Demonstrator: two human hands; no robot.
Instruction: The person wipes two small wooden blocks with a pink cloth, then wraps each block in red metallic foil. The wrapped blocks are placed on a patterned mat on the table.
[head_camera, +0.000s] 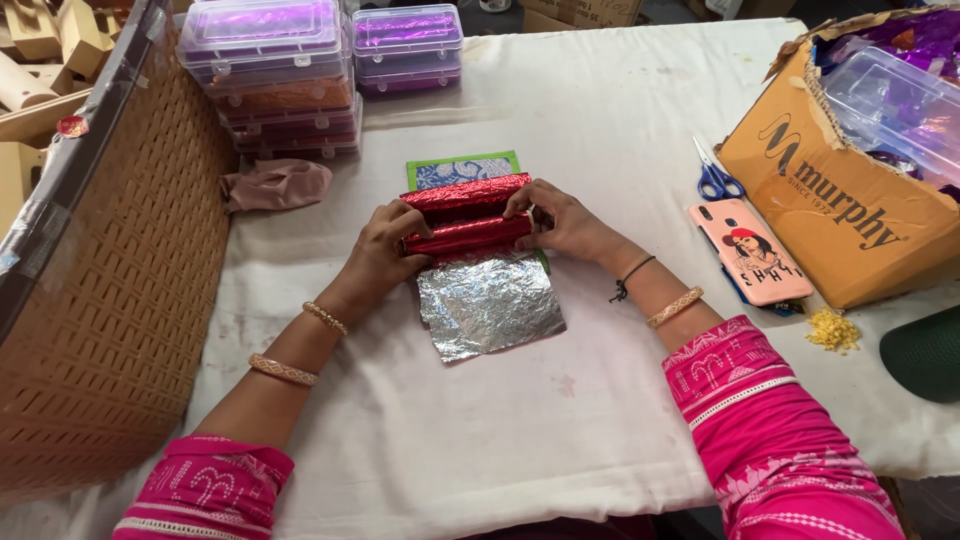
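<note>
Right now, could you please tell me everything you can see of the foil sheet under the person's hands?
The foil sheet is crinkled and thin, silver on its upturned side and shiny red where it is rolled into two folds at its far end. It lies flat on the white cloth, overlapping a green-edged patterned card. The left hand pinches the roll's left end, and the right hand presses its right end. The near edge is ragged and free.

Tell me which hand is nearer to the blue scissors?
Right. The right hand lies left of the scissors; the left hand is farther left, beyond the red foil roll.
</note>
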